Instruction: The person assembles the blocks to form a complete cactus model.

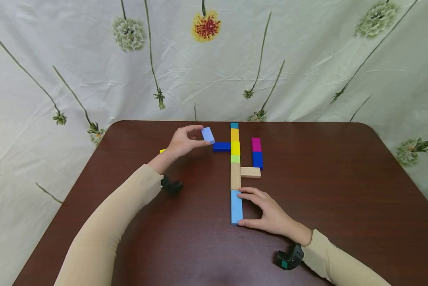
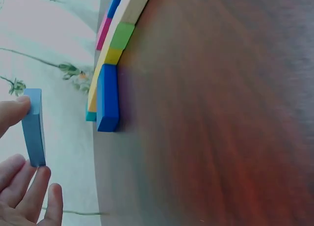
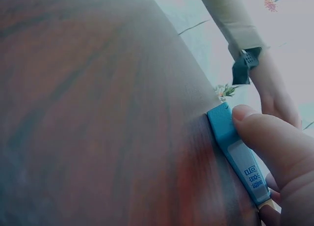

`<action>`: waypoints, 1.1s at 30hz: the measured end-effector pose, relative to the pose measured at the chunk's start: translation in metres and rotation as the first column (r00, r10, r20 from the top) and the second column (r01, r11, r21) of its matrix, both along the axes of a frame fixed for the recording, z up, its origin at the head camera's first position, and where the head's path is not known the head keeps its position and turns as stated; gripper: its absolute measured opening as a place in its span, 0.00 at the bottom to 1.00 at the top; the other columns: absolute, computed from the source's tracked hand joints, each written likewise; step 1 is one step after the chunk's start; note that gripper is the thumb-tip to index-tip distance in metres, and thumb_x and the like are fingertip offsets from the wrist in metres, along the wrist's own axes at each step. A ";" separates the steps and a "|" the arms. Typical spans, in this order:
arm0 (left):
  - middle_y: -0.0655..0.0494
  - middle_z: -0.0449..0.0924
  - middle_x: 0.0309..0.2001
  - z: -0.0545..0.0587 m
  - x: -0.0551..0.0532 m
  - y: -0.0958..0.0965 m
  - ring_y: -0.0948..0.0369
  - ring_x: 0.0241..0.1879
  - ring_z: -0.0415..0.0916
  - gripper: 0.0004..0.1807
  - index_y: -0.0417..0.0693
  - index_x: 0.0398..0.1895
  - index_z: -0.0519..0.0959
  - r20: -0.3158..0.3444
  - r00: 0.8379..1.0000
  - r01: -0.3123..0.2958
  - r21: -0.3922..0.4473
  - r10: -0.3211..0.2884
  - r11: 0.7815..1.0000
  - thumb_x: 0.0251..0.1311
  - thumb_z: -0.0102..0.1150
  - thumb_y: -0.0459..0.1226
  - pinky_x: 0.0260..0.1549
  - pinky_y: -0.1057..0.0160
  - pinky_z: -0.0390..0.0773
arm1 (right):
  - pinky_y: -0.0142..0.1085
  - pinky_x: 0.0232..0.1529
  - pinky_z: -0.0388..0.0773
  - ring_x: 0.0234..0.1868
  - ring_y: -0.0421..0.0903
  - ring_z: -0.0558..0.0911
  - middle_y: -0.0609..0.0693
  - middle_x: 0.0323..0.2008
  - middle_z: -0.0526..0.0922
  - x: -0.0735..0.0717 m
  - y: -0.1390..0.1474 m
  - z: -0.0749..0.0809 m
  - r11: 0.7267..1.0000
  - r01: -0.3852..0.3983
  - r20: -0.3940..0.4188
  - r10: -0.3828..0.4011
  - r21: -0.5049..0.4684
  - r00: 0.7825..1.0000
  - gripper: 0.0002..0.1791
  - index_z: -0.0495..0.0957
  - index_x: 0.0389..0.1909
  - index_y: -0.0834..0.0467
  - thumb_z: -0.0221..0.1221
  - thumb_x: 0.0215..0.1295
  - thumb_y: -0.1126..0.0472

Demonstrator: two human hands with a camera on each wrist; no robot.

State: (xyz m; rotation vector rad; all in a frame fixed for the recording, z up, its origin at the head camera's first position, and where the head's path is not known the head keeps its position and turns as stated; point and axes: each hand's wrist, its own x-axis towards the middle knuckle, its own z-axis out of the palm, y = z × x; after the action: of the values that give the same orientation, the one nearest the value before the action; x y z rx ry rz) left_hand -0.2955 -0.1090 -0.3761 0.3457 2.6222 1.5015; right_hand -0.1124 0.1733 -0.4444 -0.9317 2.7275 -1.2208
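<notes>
Between thumb and fingers my left hand [image 1: 186, 140] pinches a pale blue block [image 1: 208, 135], raised above the table; in the left wrist view this block [image 2: 34, 127] is held by its two ends. My right hand [image 1: 271, 214] grips a long light blue block [image 1: 237, 207] end to end as it lies on the table, thumb at the near end and fingers at the far end. That block closes the near end of a straight row: a wooden block [image 1: 236, 176], a green one [image 1: 235, 159], a yellow one [image 1: 235, 147], an orange one [image 1: 234, 134] and a teal one [image 1: 234, 125].
A dark blue block [image 1: 222, 147] juts left from the row, and a wooden block [image 1: 250, 172] juts right. Further right lie a magenta block [image 1: 256, 144] and a blue block [image 1: 258, 160]. A yellow piece [image 1: 162, 151] shows partly behind the left wrist. Floral cloth [image 1: 214, 71] hangs behind the brown table [image 1: 324, 171].
</notes>
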 end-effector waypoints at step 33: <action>0.45 0.72 0.58 -0.021 -0.044 0.028 0.52 0.58 0.67 0.36 0.42 0.63 0.70 0.052 0.995 -0.078 -0.143 0.087 0.987 0.50 0.70 0.43 0.56 0.56 0.68 | 0.53 0.56 0.65 0.62 0.48 0.66 0.43 0.65 0.65 0.000 0.000 0.001 1.000 0.004 0.003 -0.004 0.003 1.000 0.38 0.70 0.64 0.49 0.67 0.51 0.41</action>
State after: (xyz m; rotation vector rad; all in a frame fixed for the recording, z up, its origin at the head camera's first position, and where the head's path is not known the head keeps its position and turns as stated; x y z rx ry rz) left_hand -0.3394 -0.0812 -0.3971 0.1798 2.7074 1.3170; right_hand -0.1125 0.1734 -0.4437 -0.9230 2.7296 -1.2172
